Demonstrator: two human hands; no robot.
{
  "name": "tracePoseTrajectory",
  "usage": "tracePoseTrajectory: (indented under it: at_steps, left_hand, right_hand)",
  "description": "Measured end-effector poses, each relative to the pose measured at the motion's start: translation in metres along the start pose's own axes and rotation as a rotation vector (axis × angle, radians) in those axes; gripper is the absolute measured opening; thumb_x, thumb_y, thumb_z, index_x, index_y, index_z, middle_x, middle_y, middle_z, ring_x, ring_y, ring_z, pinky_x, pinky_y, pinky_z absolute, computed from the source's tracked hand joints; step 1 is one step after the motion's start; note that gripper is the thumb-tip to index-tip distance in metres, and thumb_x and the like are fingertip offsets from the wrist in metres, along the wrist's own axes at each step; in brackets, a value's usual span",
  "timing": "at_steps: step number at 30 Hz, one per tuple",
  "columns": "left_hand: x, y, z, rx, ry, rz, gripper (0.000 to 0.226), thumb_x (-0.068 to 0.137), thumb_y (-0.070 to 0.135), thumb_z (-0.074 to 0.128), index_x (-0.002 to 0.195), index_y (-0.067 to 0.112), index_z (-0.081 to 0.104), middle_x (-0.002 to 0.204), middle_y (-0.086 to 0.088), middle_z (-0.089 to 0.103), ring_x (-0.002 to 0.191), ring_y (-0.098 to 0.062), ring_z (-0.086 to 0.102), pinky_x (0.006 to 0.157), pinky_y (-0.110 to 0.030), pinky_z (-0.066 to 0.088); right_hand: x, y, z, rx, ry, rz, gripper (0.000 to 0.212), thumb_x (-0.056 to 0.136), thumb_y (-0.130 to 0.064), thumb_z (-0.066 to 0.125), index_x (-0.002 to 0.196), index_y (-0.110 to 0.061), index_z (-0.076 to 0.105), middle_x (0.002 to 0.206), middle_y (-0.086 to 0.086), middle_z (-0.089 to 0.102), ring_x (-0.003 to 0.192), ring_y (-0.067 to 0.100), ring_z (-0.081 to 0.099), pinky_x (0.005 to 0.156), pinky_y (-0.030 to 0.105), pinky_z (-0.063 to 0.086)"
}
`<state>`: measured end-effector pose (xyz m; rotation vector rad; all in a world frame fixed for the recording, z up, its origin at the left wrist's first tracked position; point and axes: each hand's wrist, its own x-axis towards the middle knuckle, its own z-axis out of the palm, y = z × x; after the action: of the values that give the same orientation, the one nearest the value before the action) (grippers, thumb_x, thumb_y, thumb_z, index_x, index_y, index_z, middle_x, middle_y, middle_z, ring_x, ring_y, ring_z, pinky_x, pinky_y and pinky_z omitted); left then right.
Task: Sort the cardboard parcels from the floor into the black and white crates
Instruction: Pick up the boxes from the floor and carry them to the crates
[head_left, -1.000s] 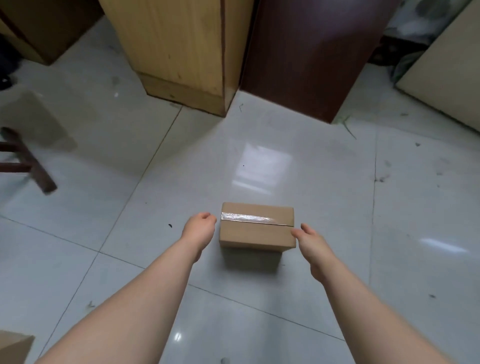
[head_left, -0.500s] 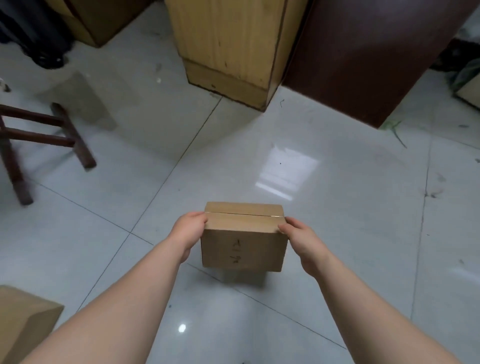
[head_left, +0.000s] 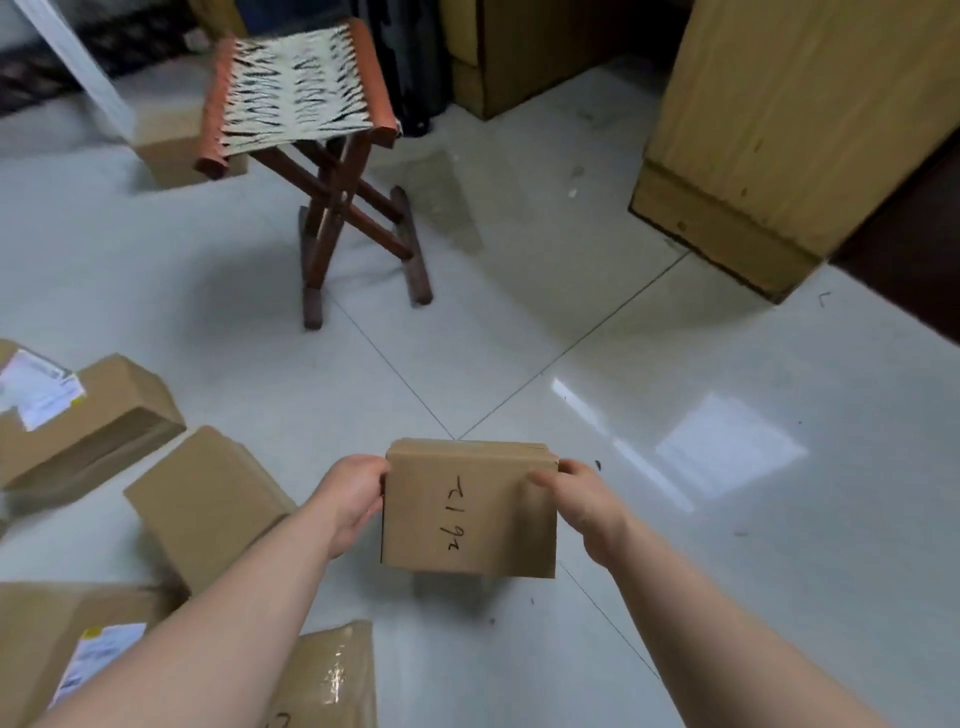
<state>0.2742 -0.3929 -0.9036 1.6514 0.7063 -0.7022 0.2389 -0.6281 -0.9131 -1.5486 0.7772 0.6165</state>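
Observation:
I hold a small cardboard parcel (head_left: 470, 509) above the floor, low in the middle of the view, with black handwriting on the face turned up to me. My left hand (head_left: 350, 499) grips its left side and my right hand (head_left: 587, 501) grips its right side. Several other cardboard parcels lie on the floor at the left: a plain one (head_left: 205, 499) next to my left forearm, a labelled one (head_left: 78, 415) further left, another labelled one (head_left: 57, 639) at the bottom left and a taped one (head_left: 332, 675) at the bottom. No black or white crate is in view.
A folding wooden stool (head_left: 311, 119) with a striped woven seat stands ahead at the upper left, with another cardboard box (head_left: 166, 140) behind it. A light wooden cabinet (head_left: 779, 130) stands at the upper right and a second cabinet (head_left: 524, 57) at the back. The floor is glossy white tile.
My hands closed on the parcel, lifted it off the floor and tipped its written face up. The view swung left, bringing the stool and the floor parcels into sight.

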Motion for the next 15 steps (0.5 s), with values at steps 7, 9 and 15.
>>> tracePoseTrajectory:
  at_steps: [7, 9, 15]
  left_hand:
    - [-0.008, -0.018, -0.053, -0.127, -0.027, -0.031, 0.040, 0.096, 0.000, 0.040, 0.118, 0.025, 0.062, 0.107, -0.004, 0.068, 0.093, -0.023, 0.061, 0.097, -0.049, 0.050]
    - [-0.022, -0.016, -0.071, -0.153, 0.000, -0.030, 0.047, 0.099, 0.004, 0.040, 0.135, 0.033, 0.049, 0.111, -0.001, 0.060, 0.092, -0.021, 0.057, 0.097, -0.050, 0.047]
    - [-0.071, -0.026, -0.128, -0.069, 0.156, 0.057, 0.048, 0.103, 0.018, 0.040, 0.147, 0.037, 0.036, 0.105, 0.009, 0.053, 0.087, -0.018, 0.047, 0.098, -0.039, 0.039]
  right_hand:
    - [0.007, -0.019, 0.056, -0.081, -0.030, -0.115, 0.026, 0.095, -0.013, 0.054, 0.120, -0.008, 0.059, 0.105, 0.000, 0.064, 0.085, 0.007, 0.059, 0.061, 0.019, 0.042]
    - [-0.003, -0.031, 0.069, -0.111, -0.040, -0.175, 0.024, 0.096, -0.013, 0.053, 0.118, -0.011, 0.061, 0.104, -0.003, 0.065, 0.087, 0.005, 0.057, 0.064, 0.019, 0.041]
    - [-0.049, -0.051, 0.114, -0.136, -0.038, -0.329, 0.014, 0.096, -0.016, 0.052, 0.105, -0.018, 0.062, 0.092, -0.009, 0.065, 0.076, 0.000, 0.056, 0.061, 0.016, 0.042]
